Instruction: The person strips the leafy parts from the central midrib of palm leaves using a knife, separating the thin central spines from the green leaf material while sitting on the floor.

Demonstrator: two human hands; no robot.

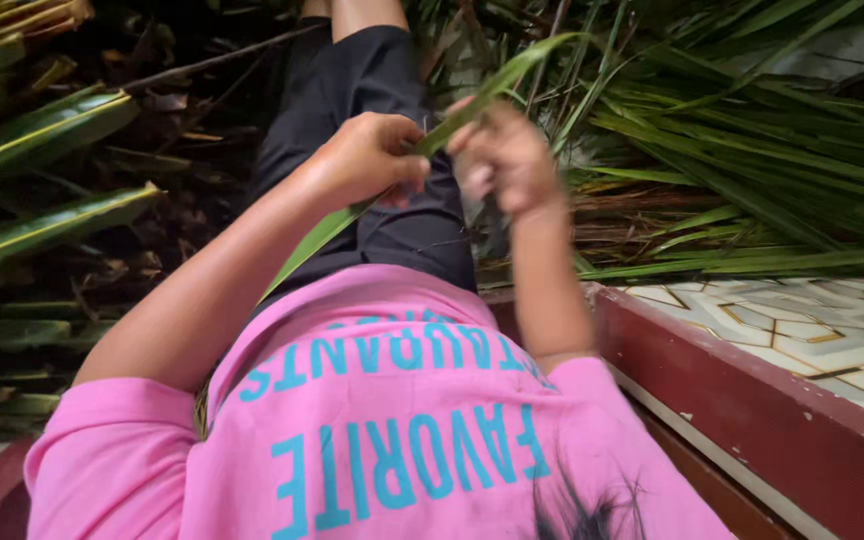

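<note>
Heaps of cut palm fronds (752, 150) cover the ground, and both hands, left hand (367, 160) at 9 o'clock, right hand (507, 160) at 3, pinch one long green leaf (322, 235) closed-fisted, keeping it stretched taut over the lap.

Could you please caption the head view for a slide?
Left hand and right hand grip one long green leaf above piled leaves.

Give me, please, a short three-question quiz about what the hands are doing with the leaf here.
1. True or false: both hands grip one long green leaf strip.
2. Which hand holds the strip lower down, nearer the body: left or right?
3. The pile of cut green leaves lies beside which floor: A) patterned tile floor, B) grass, C) sand?

Key: 1 true. 2 left; the right hand pinches it higher up. 3 A.
</note>
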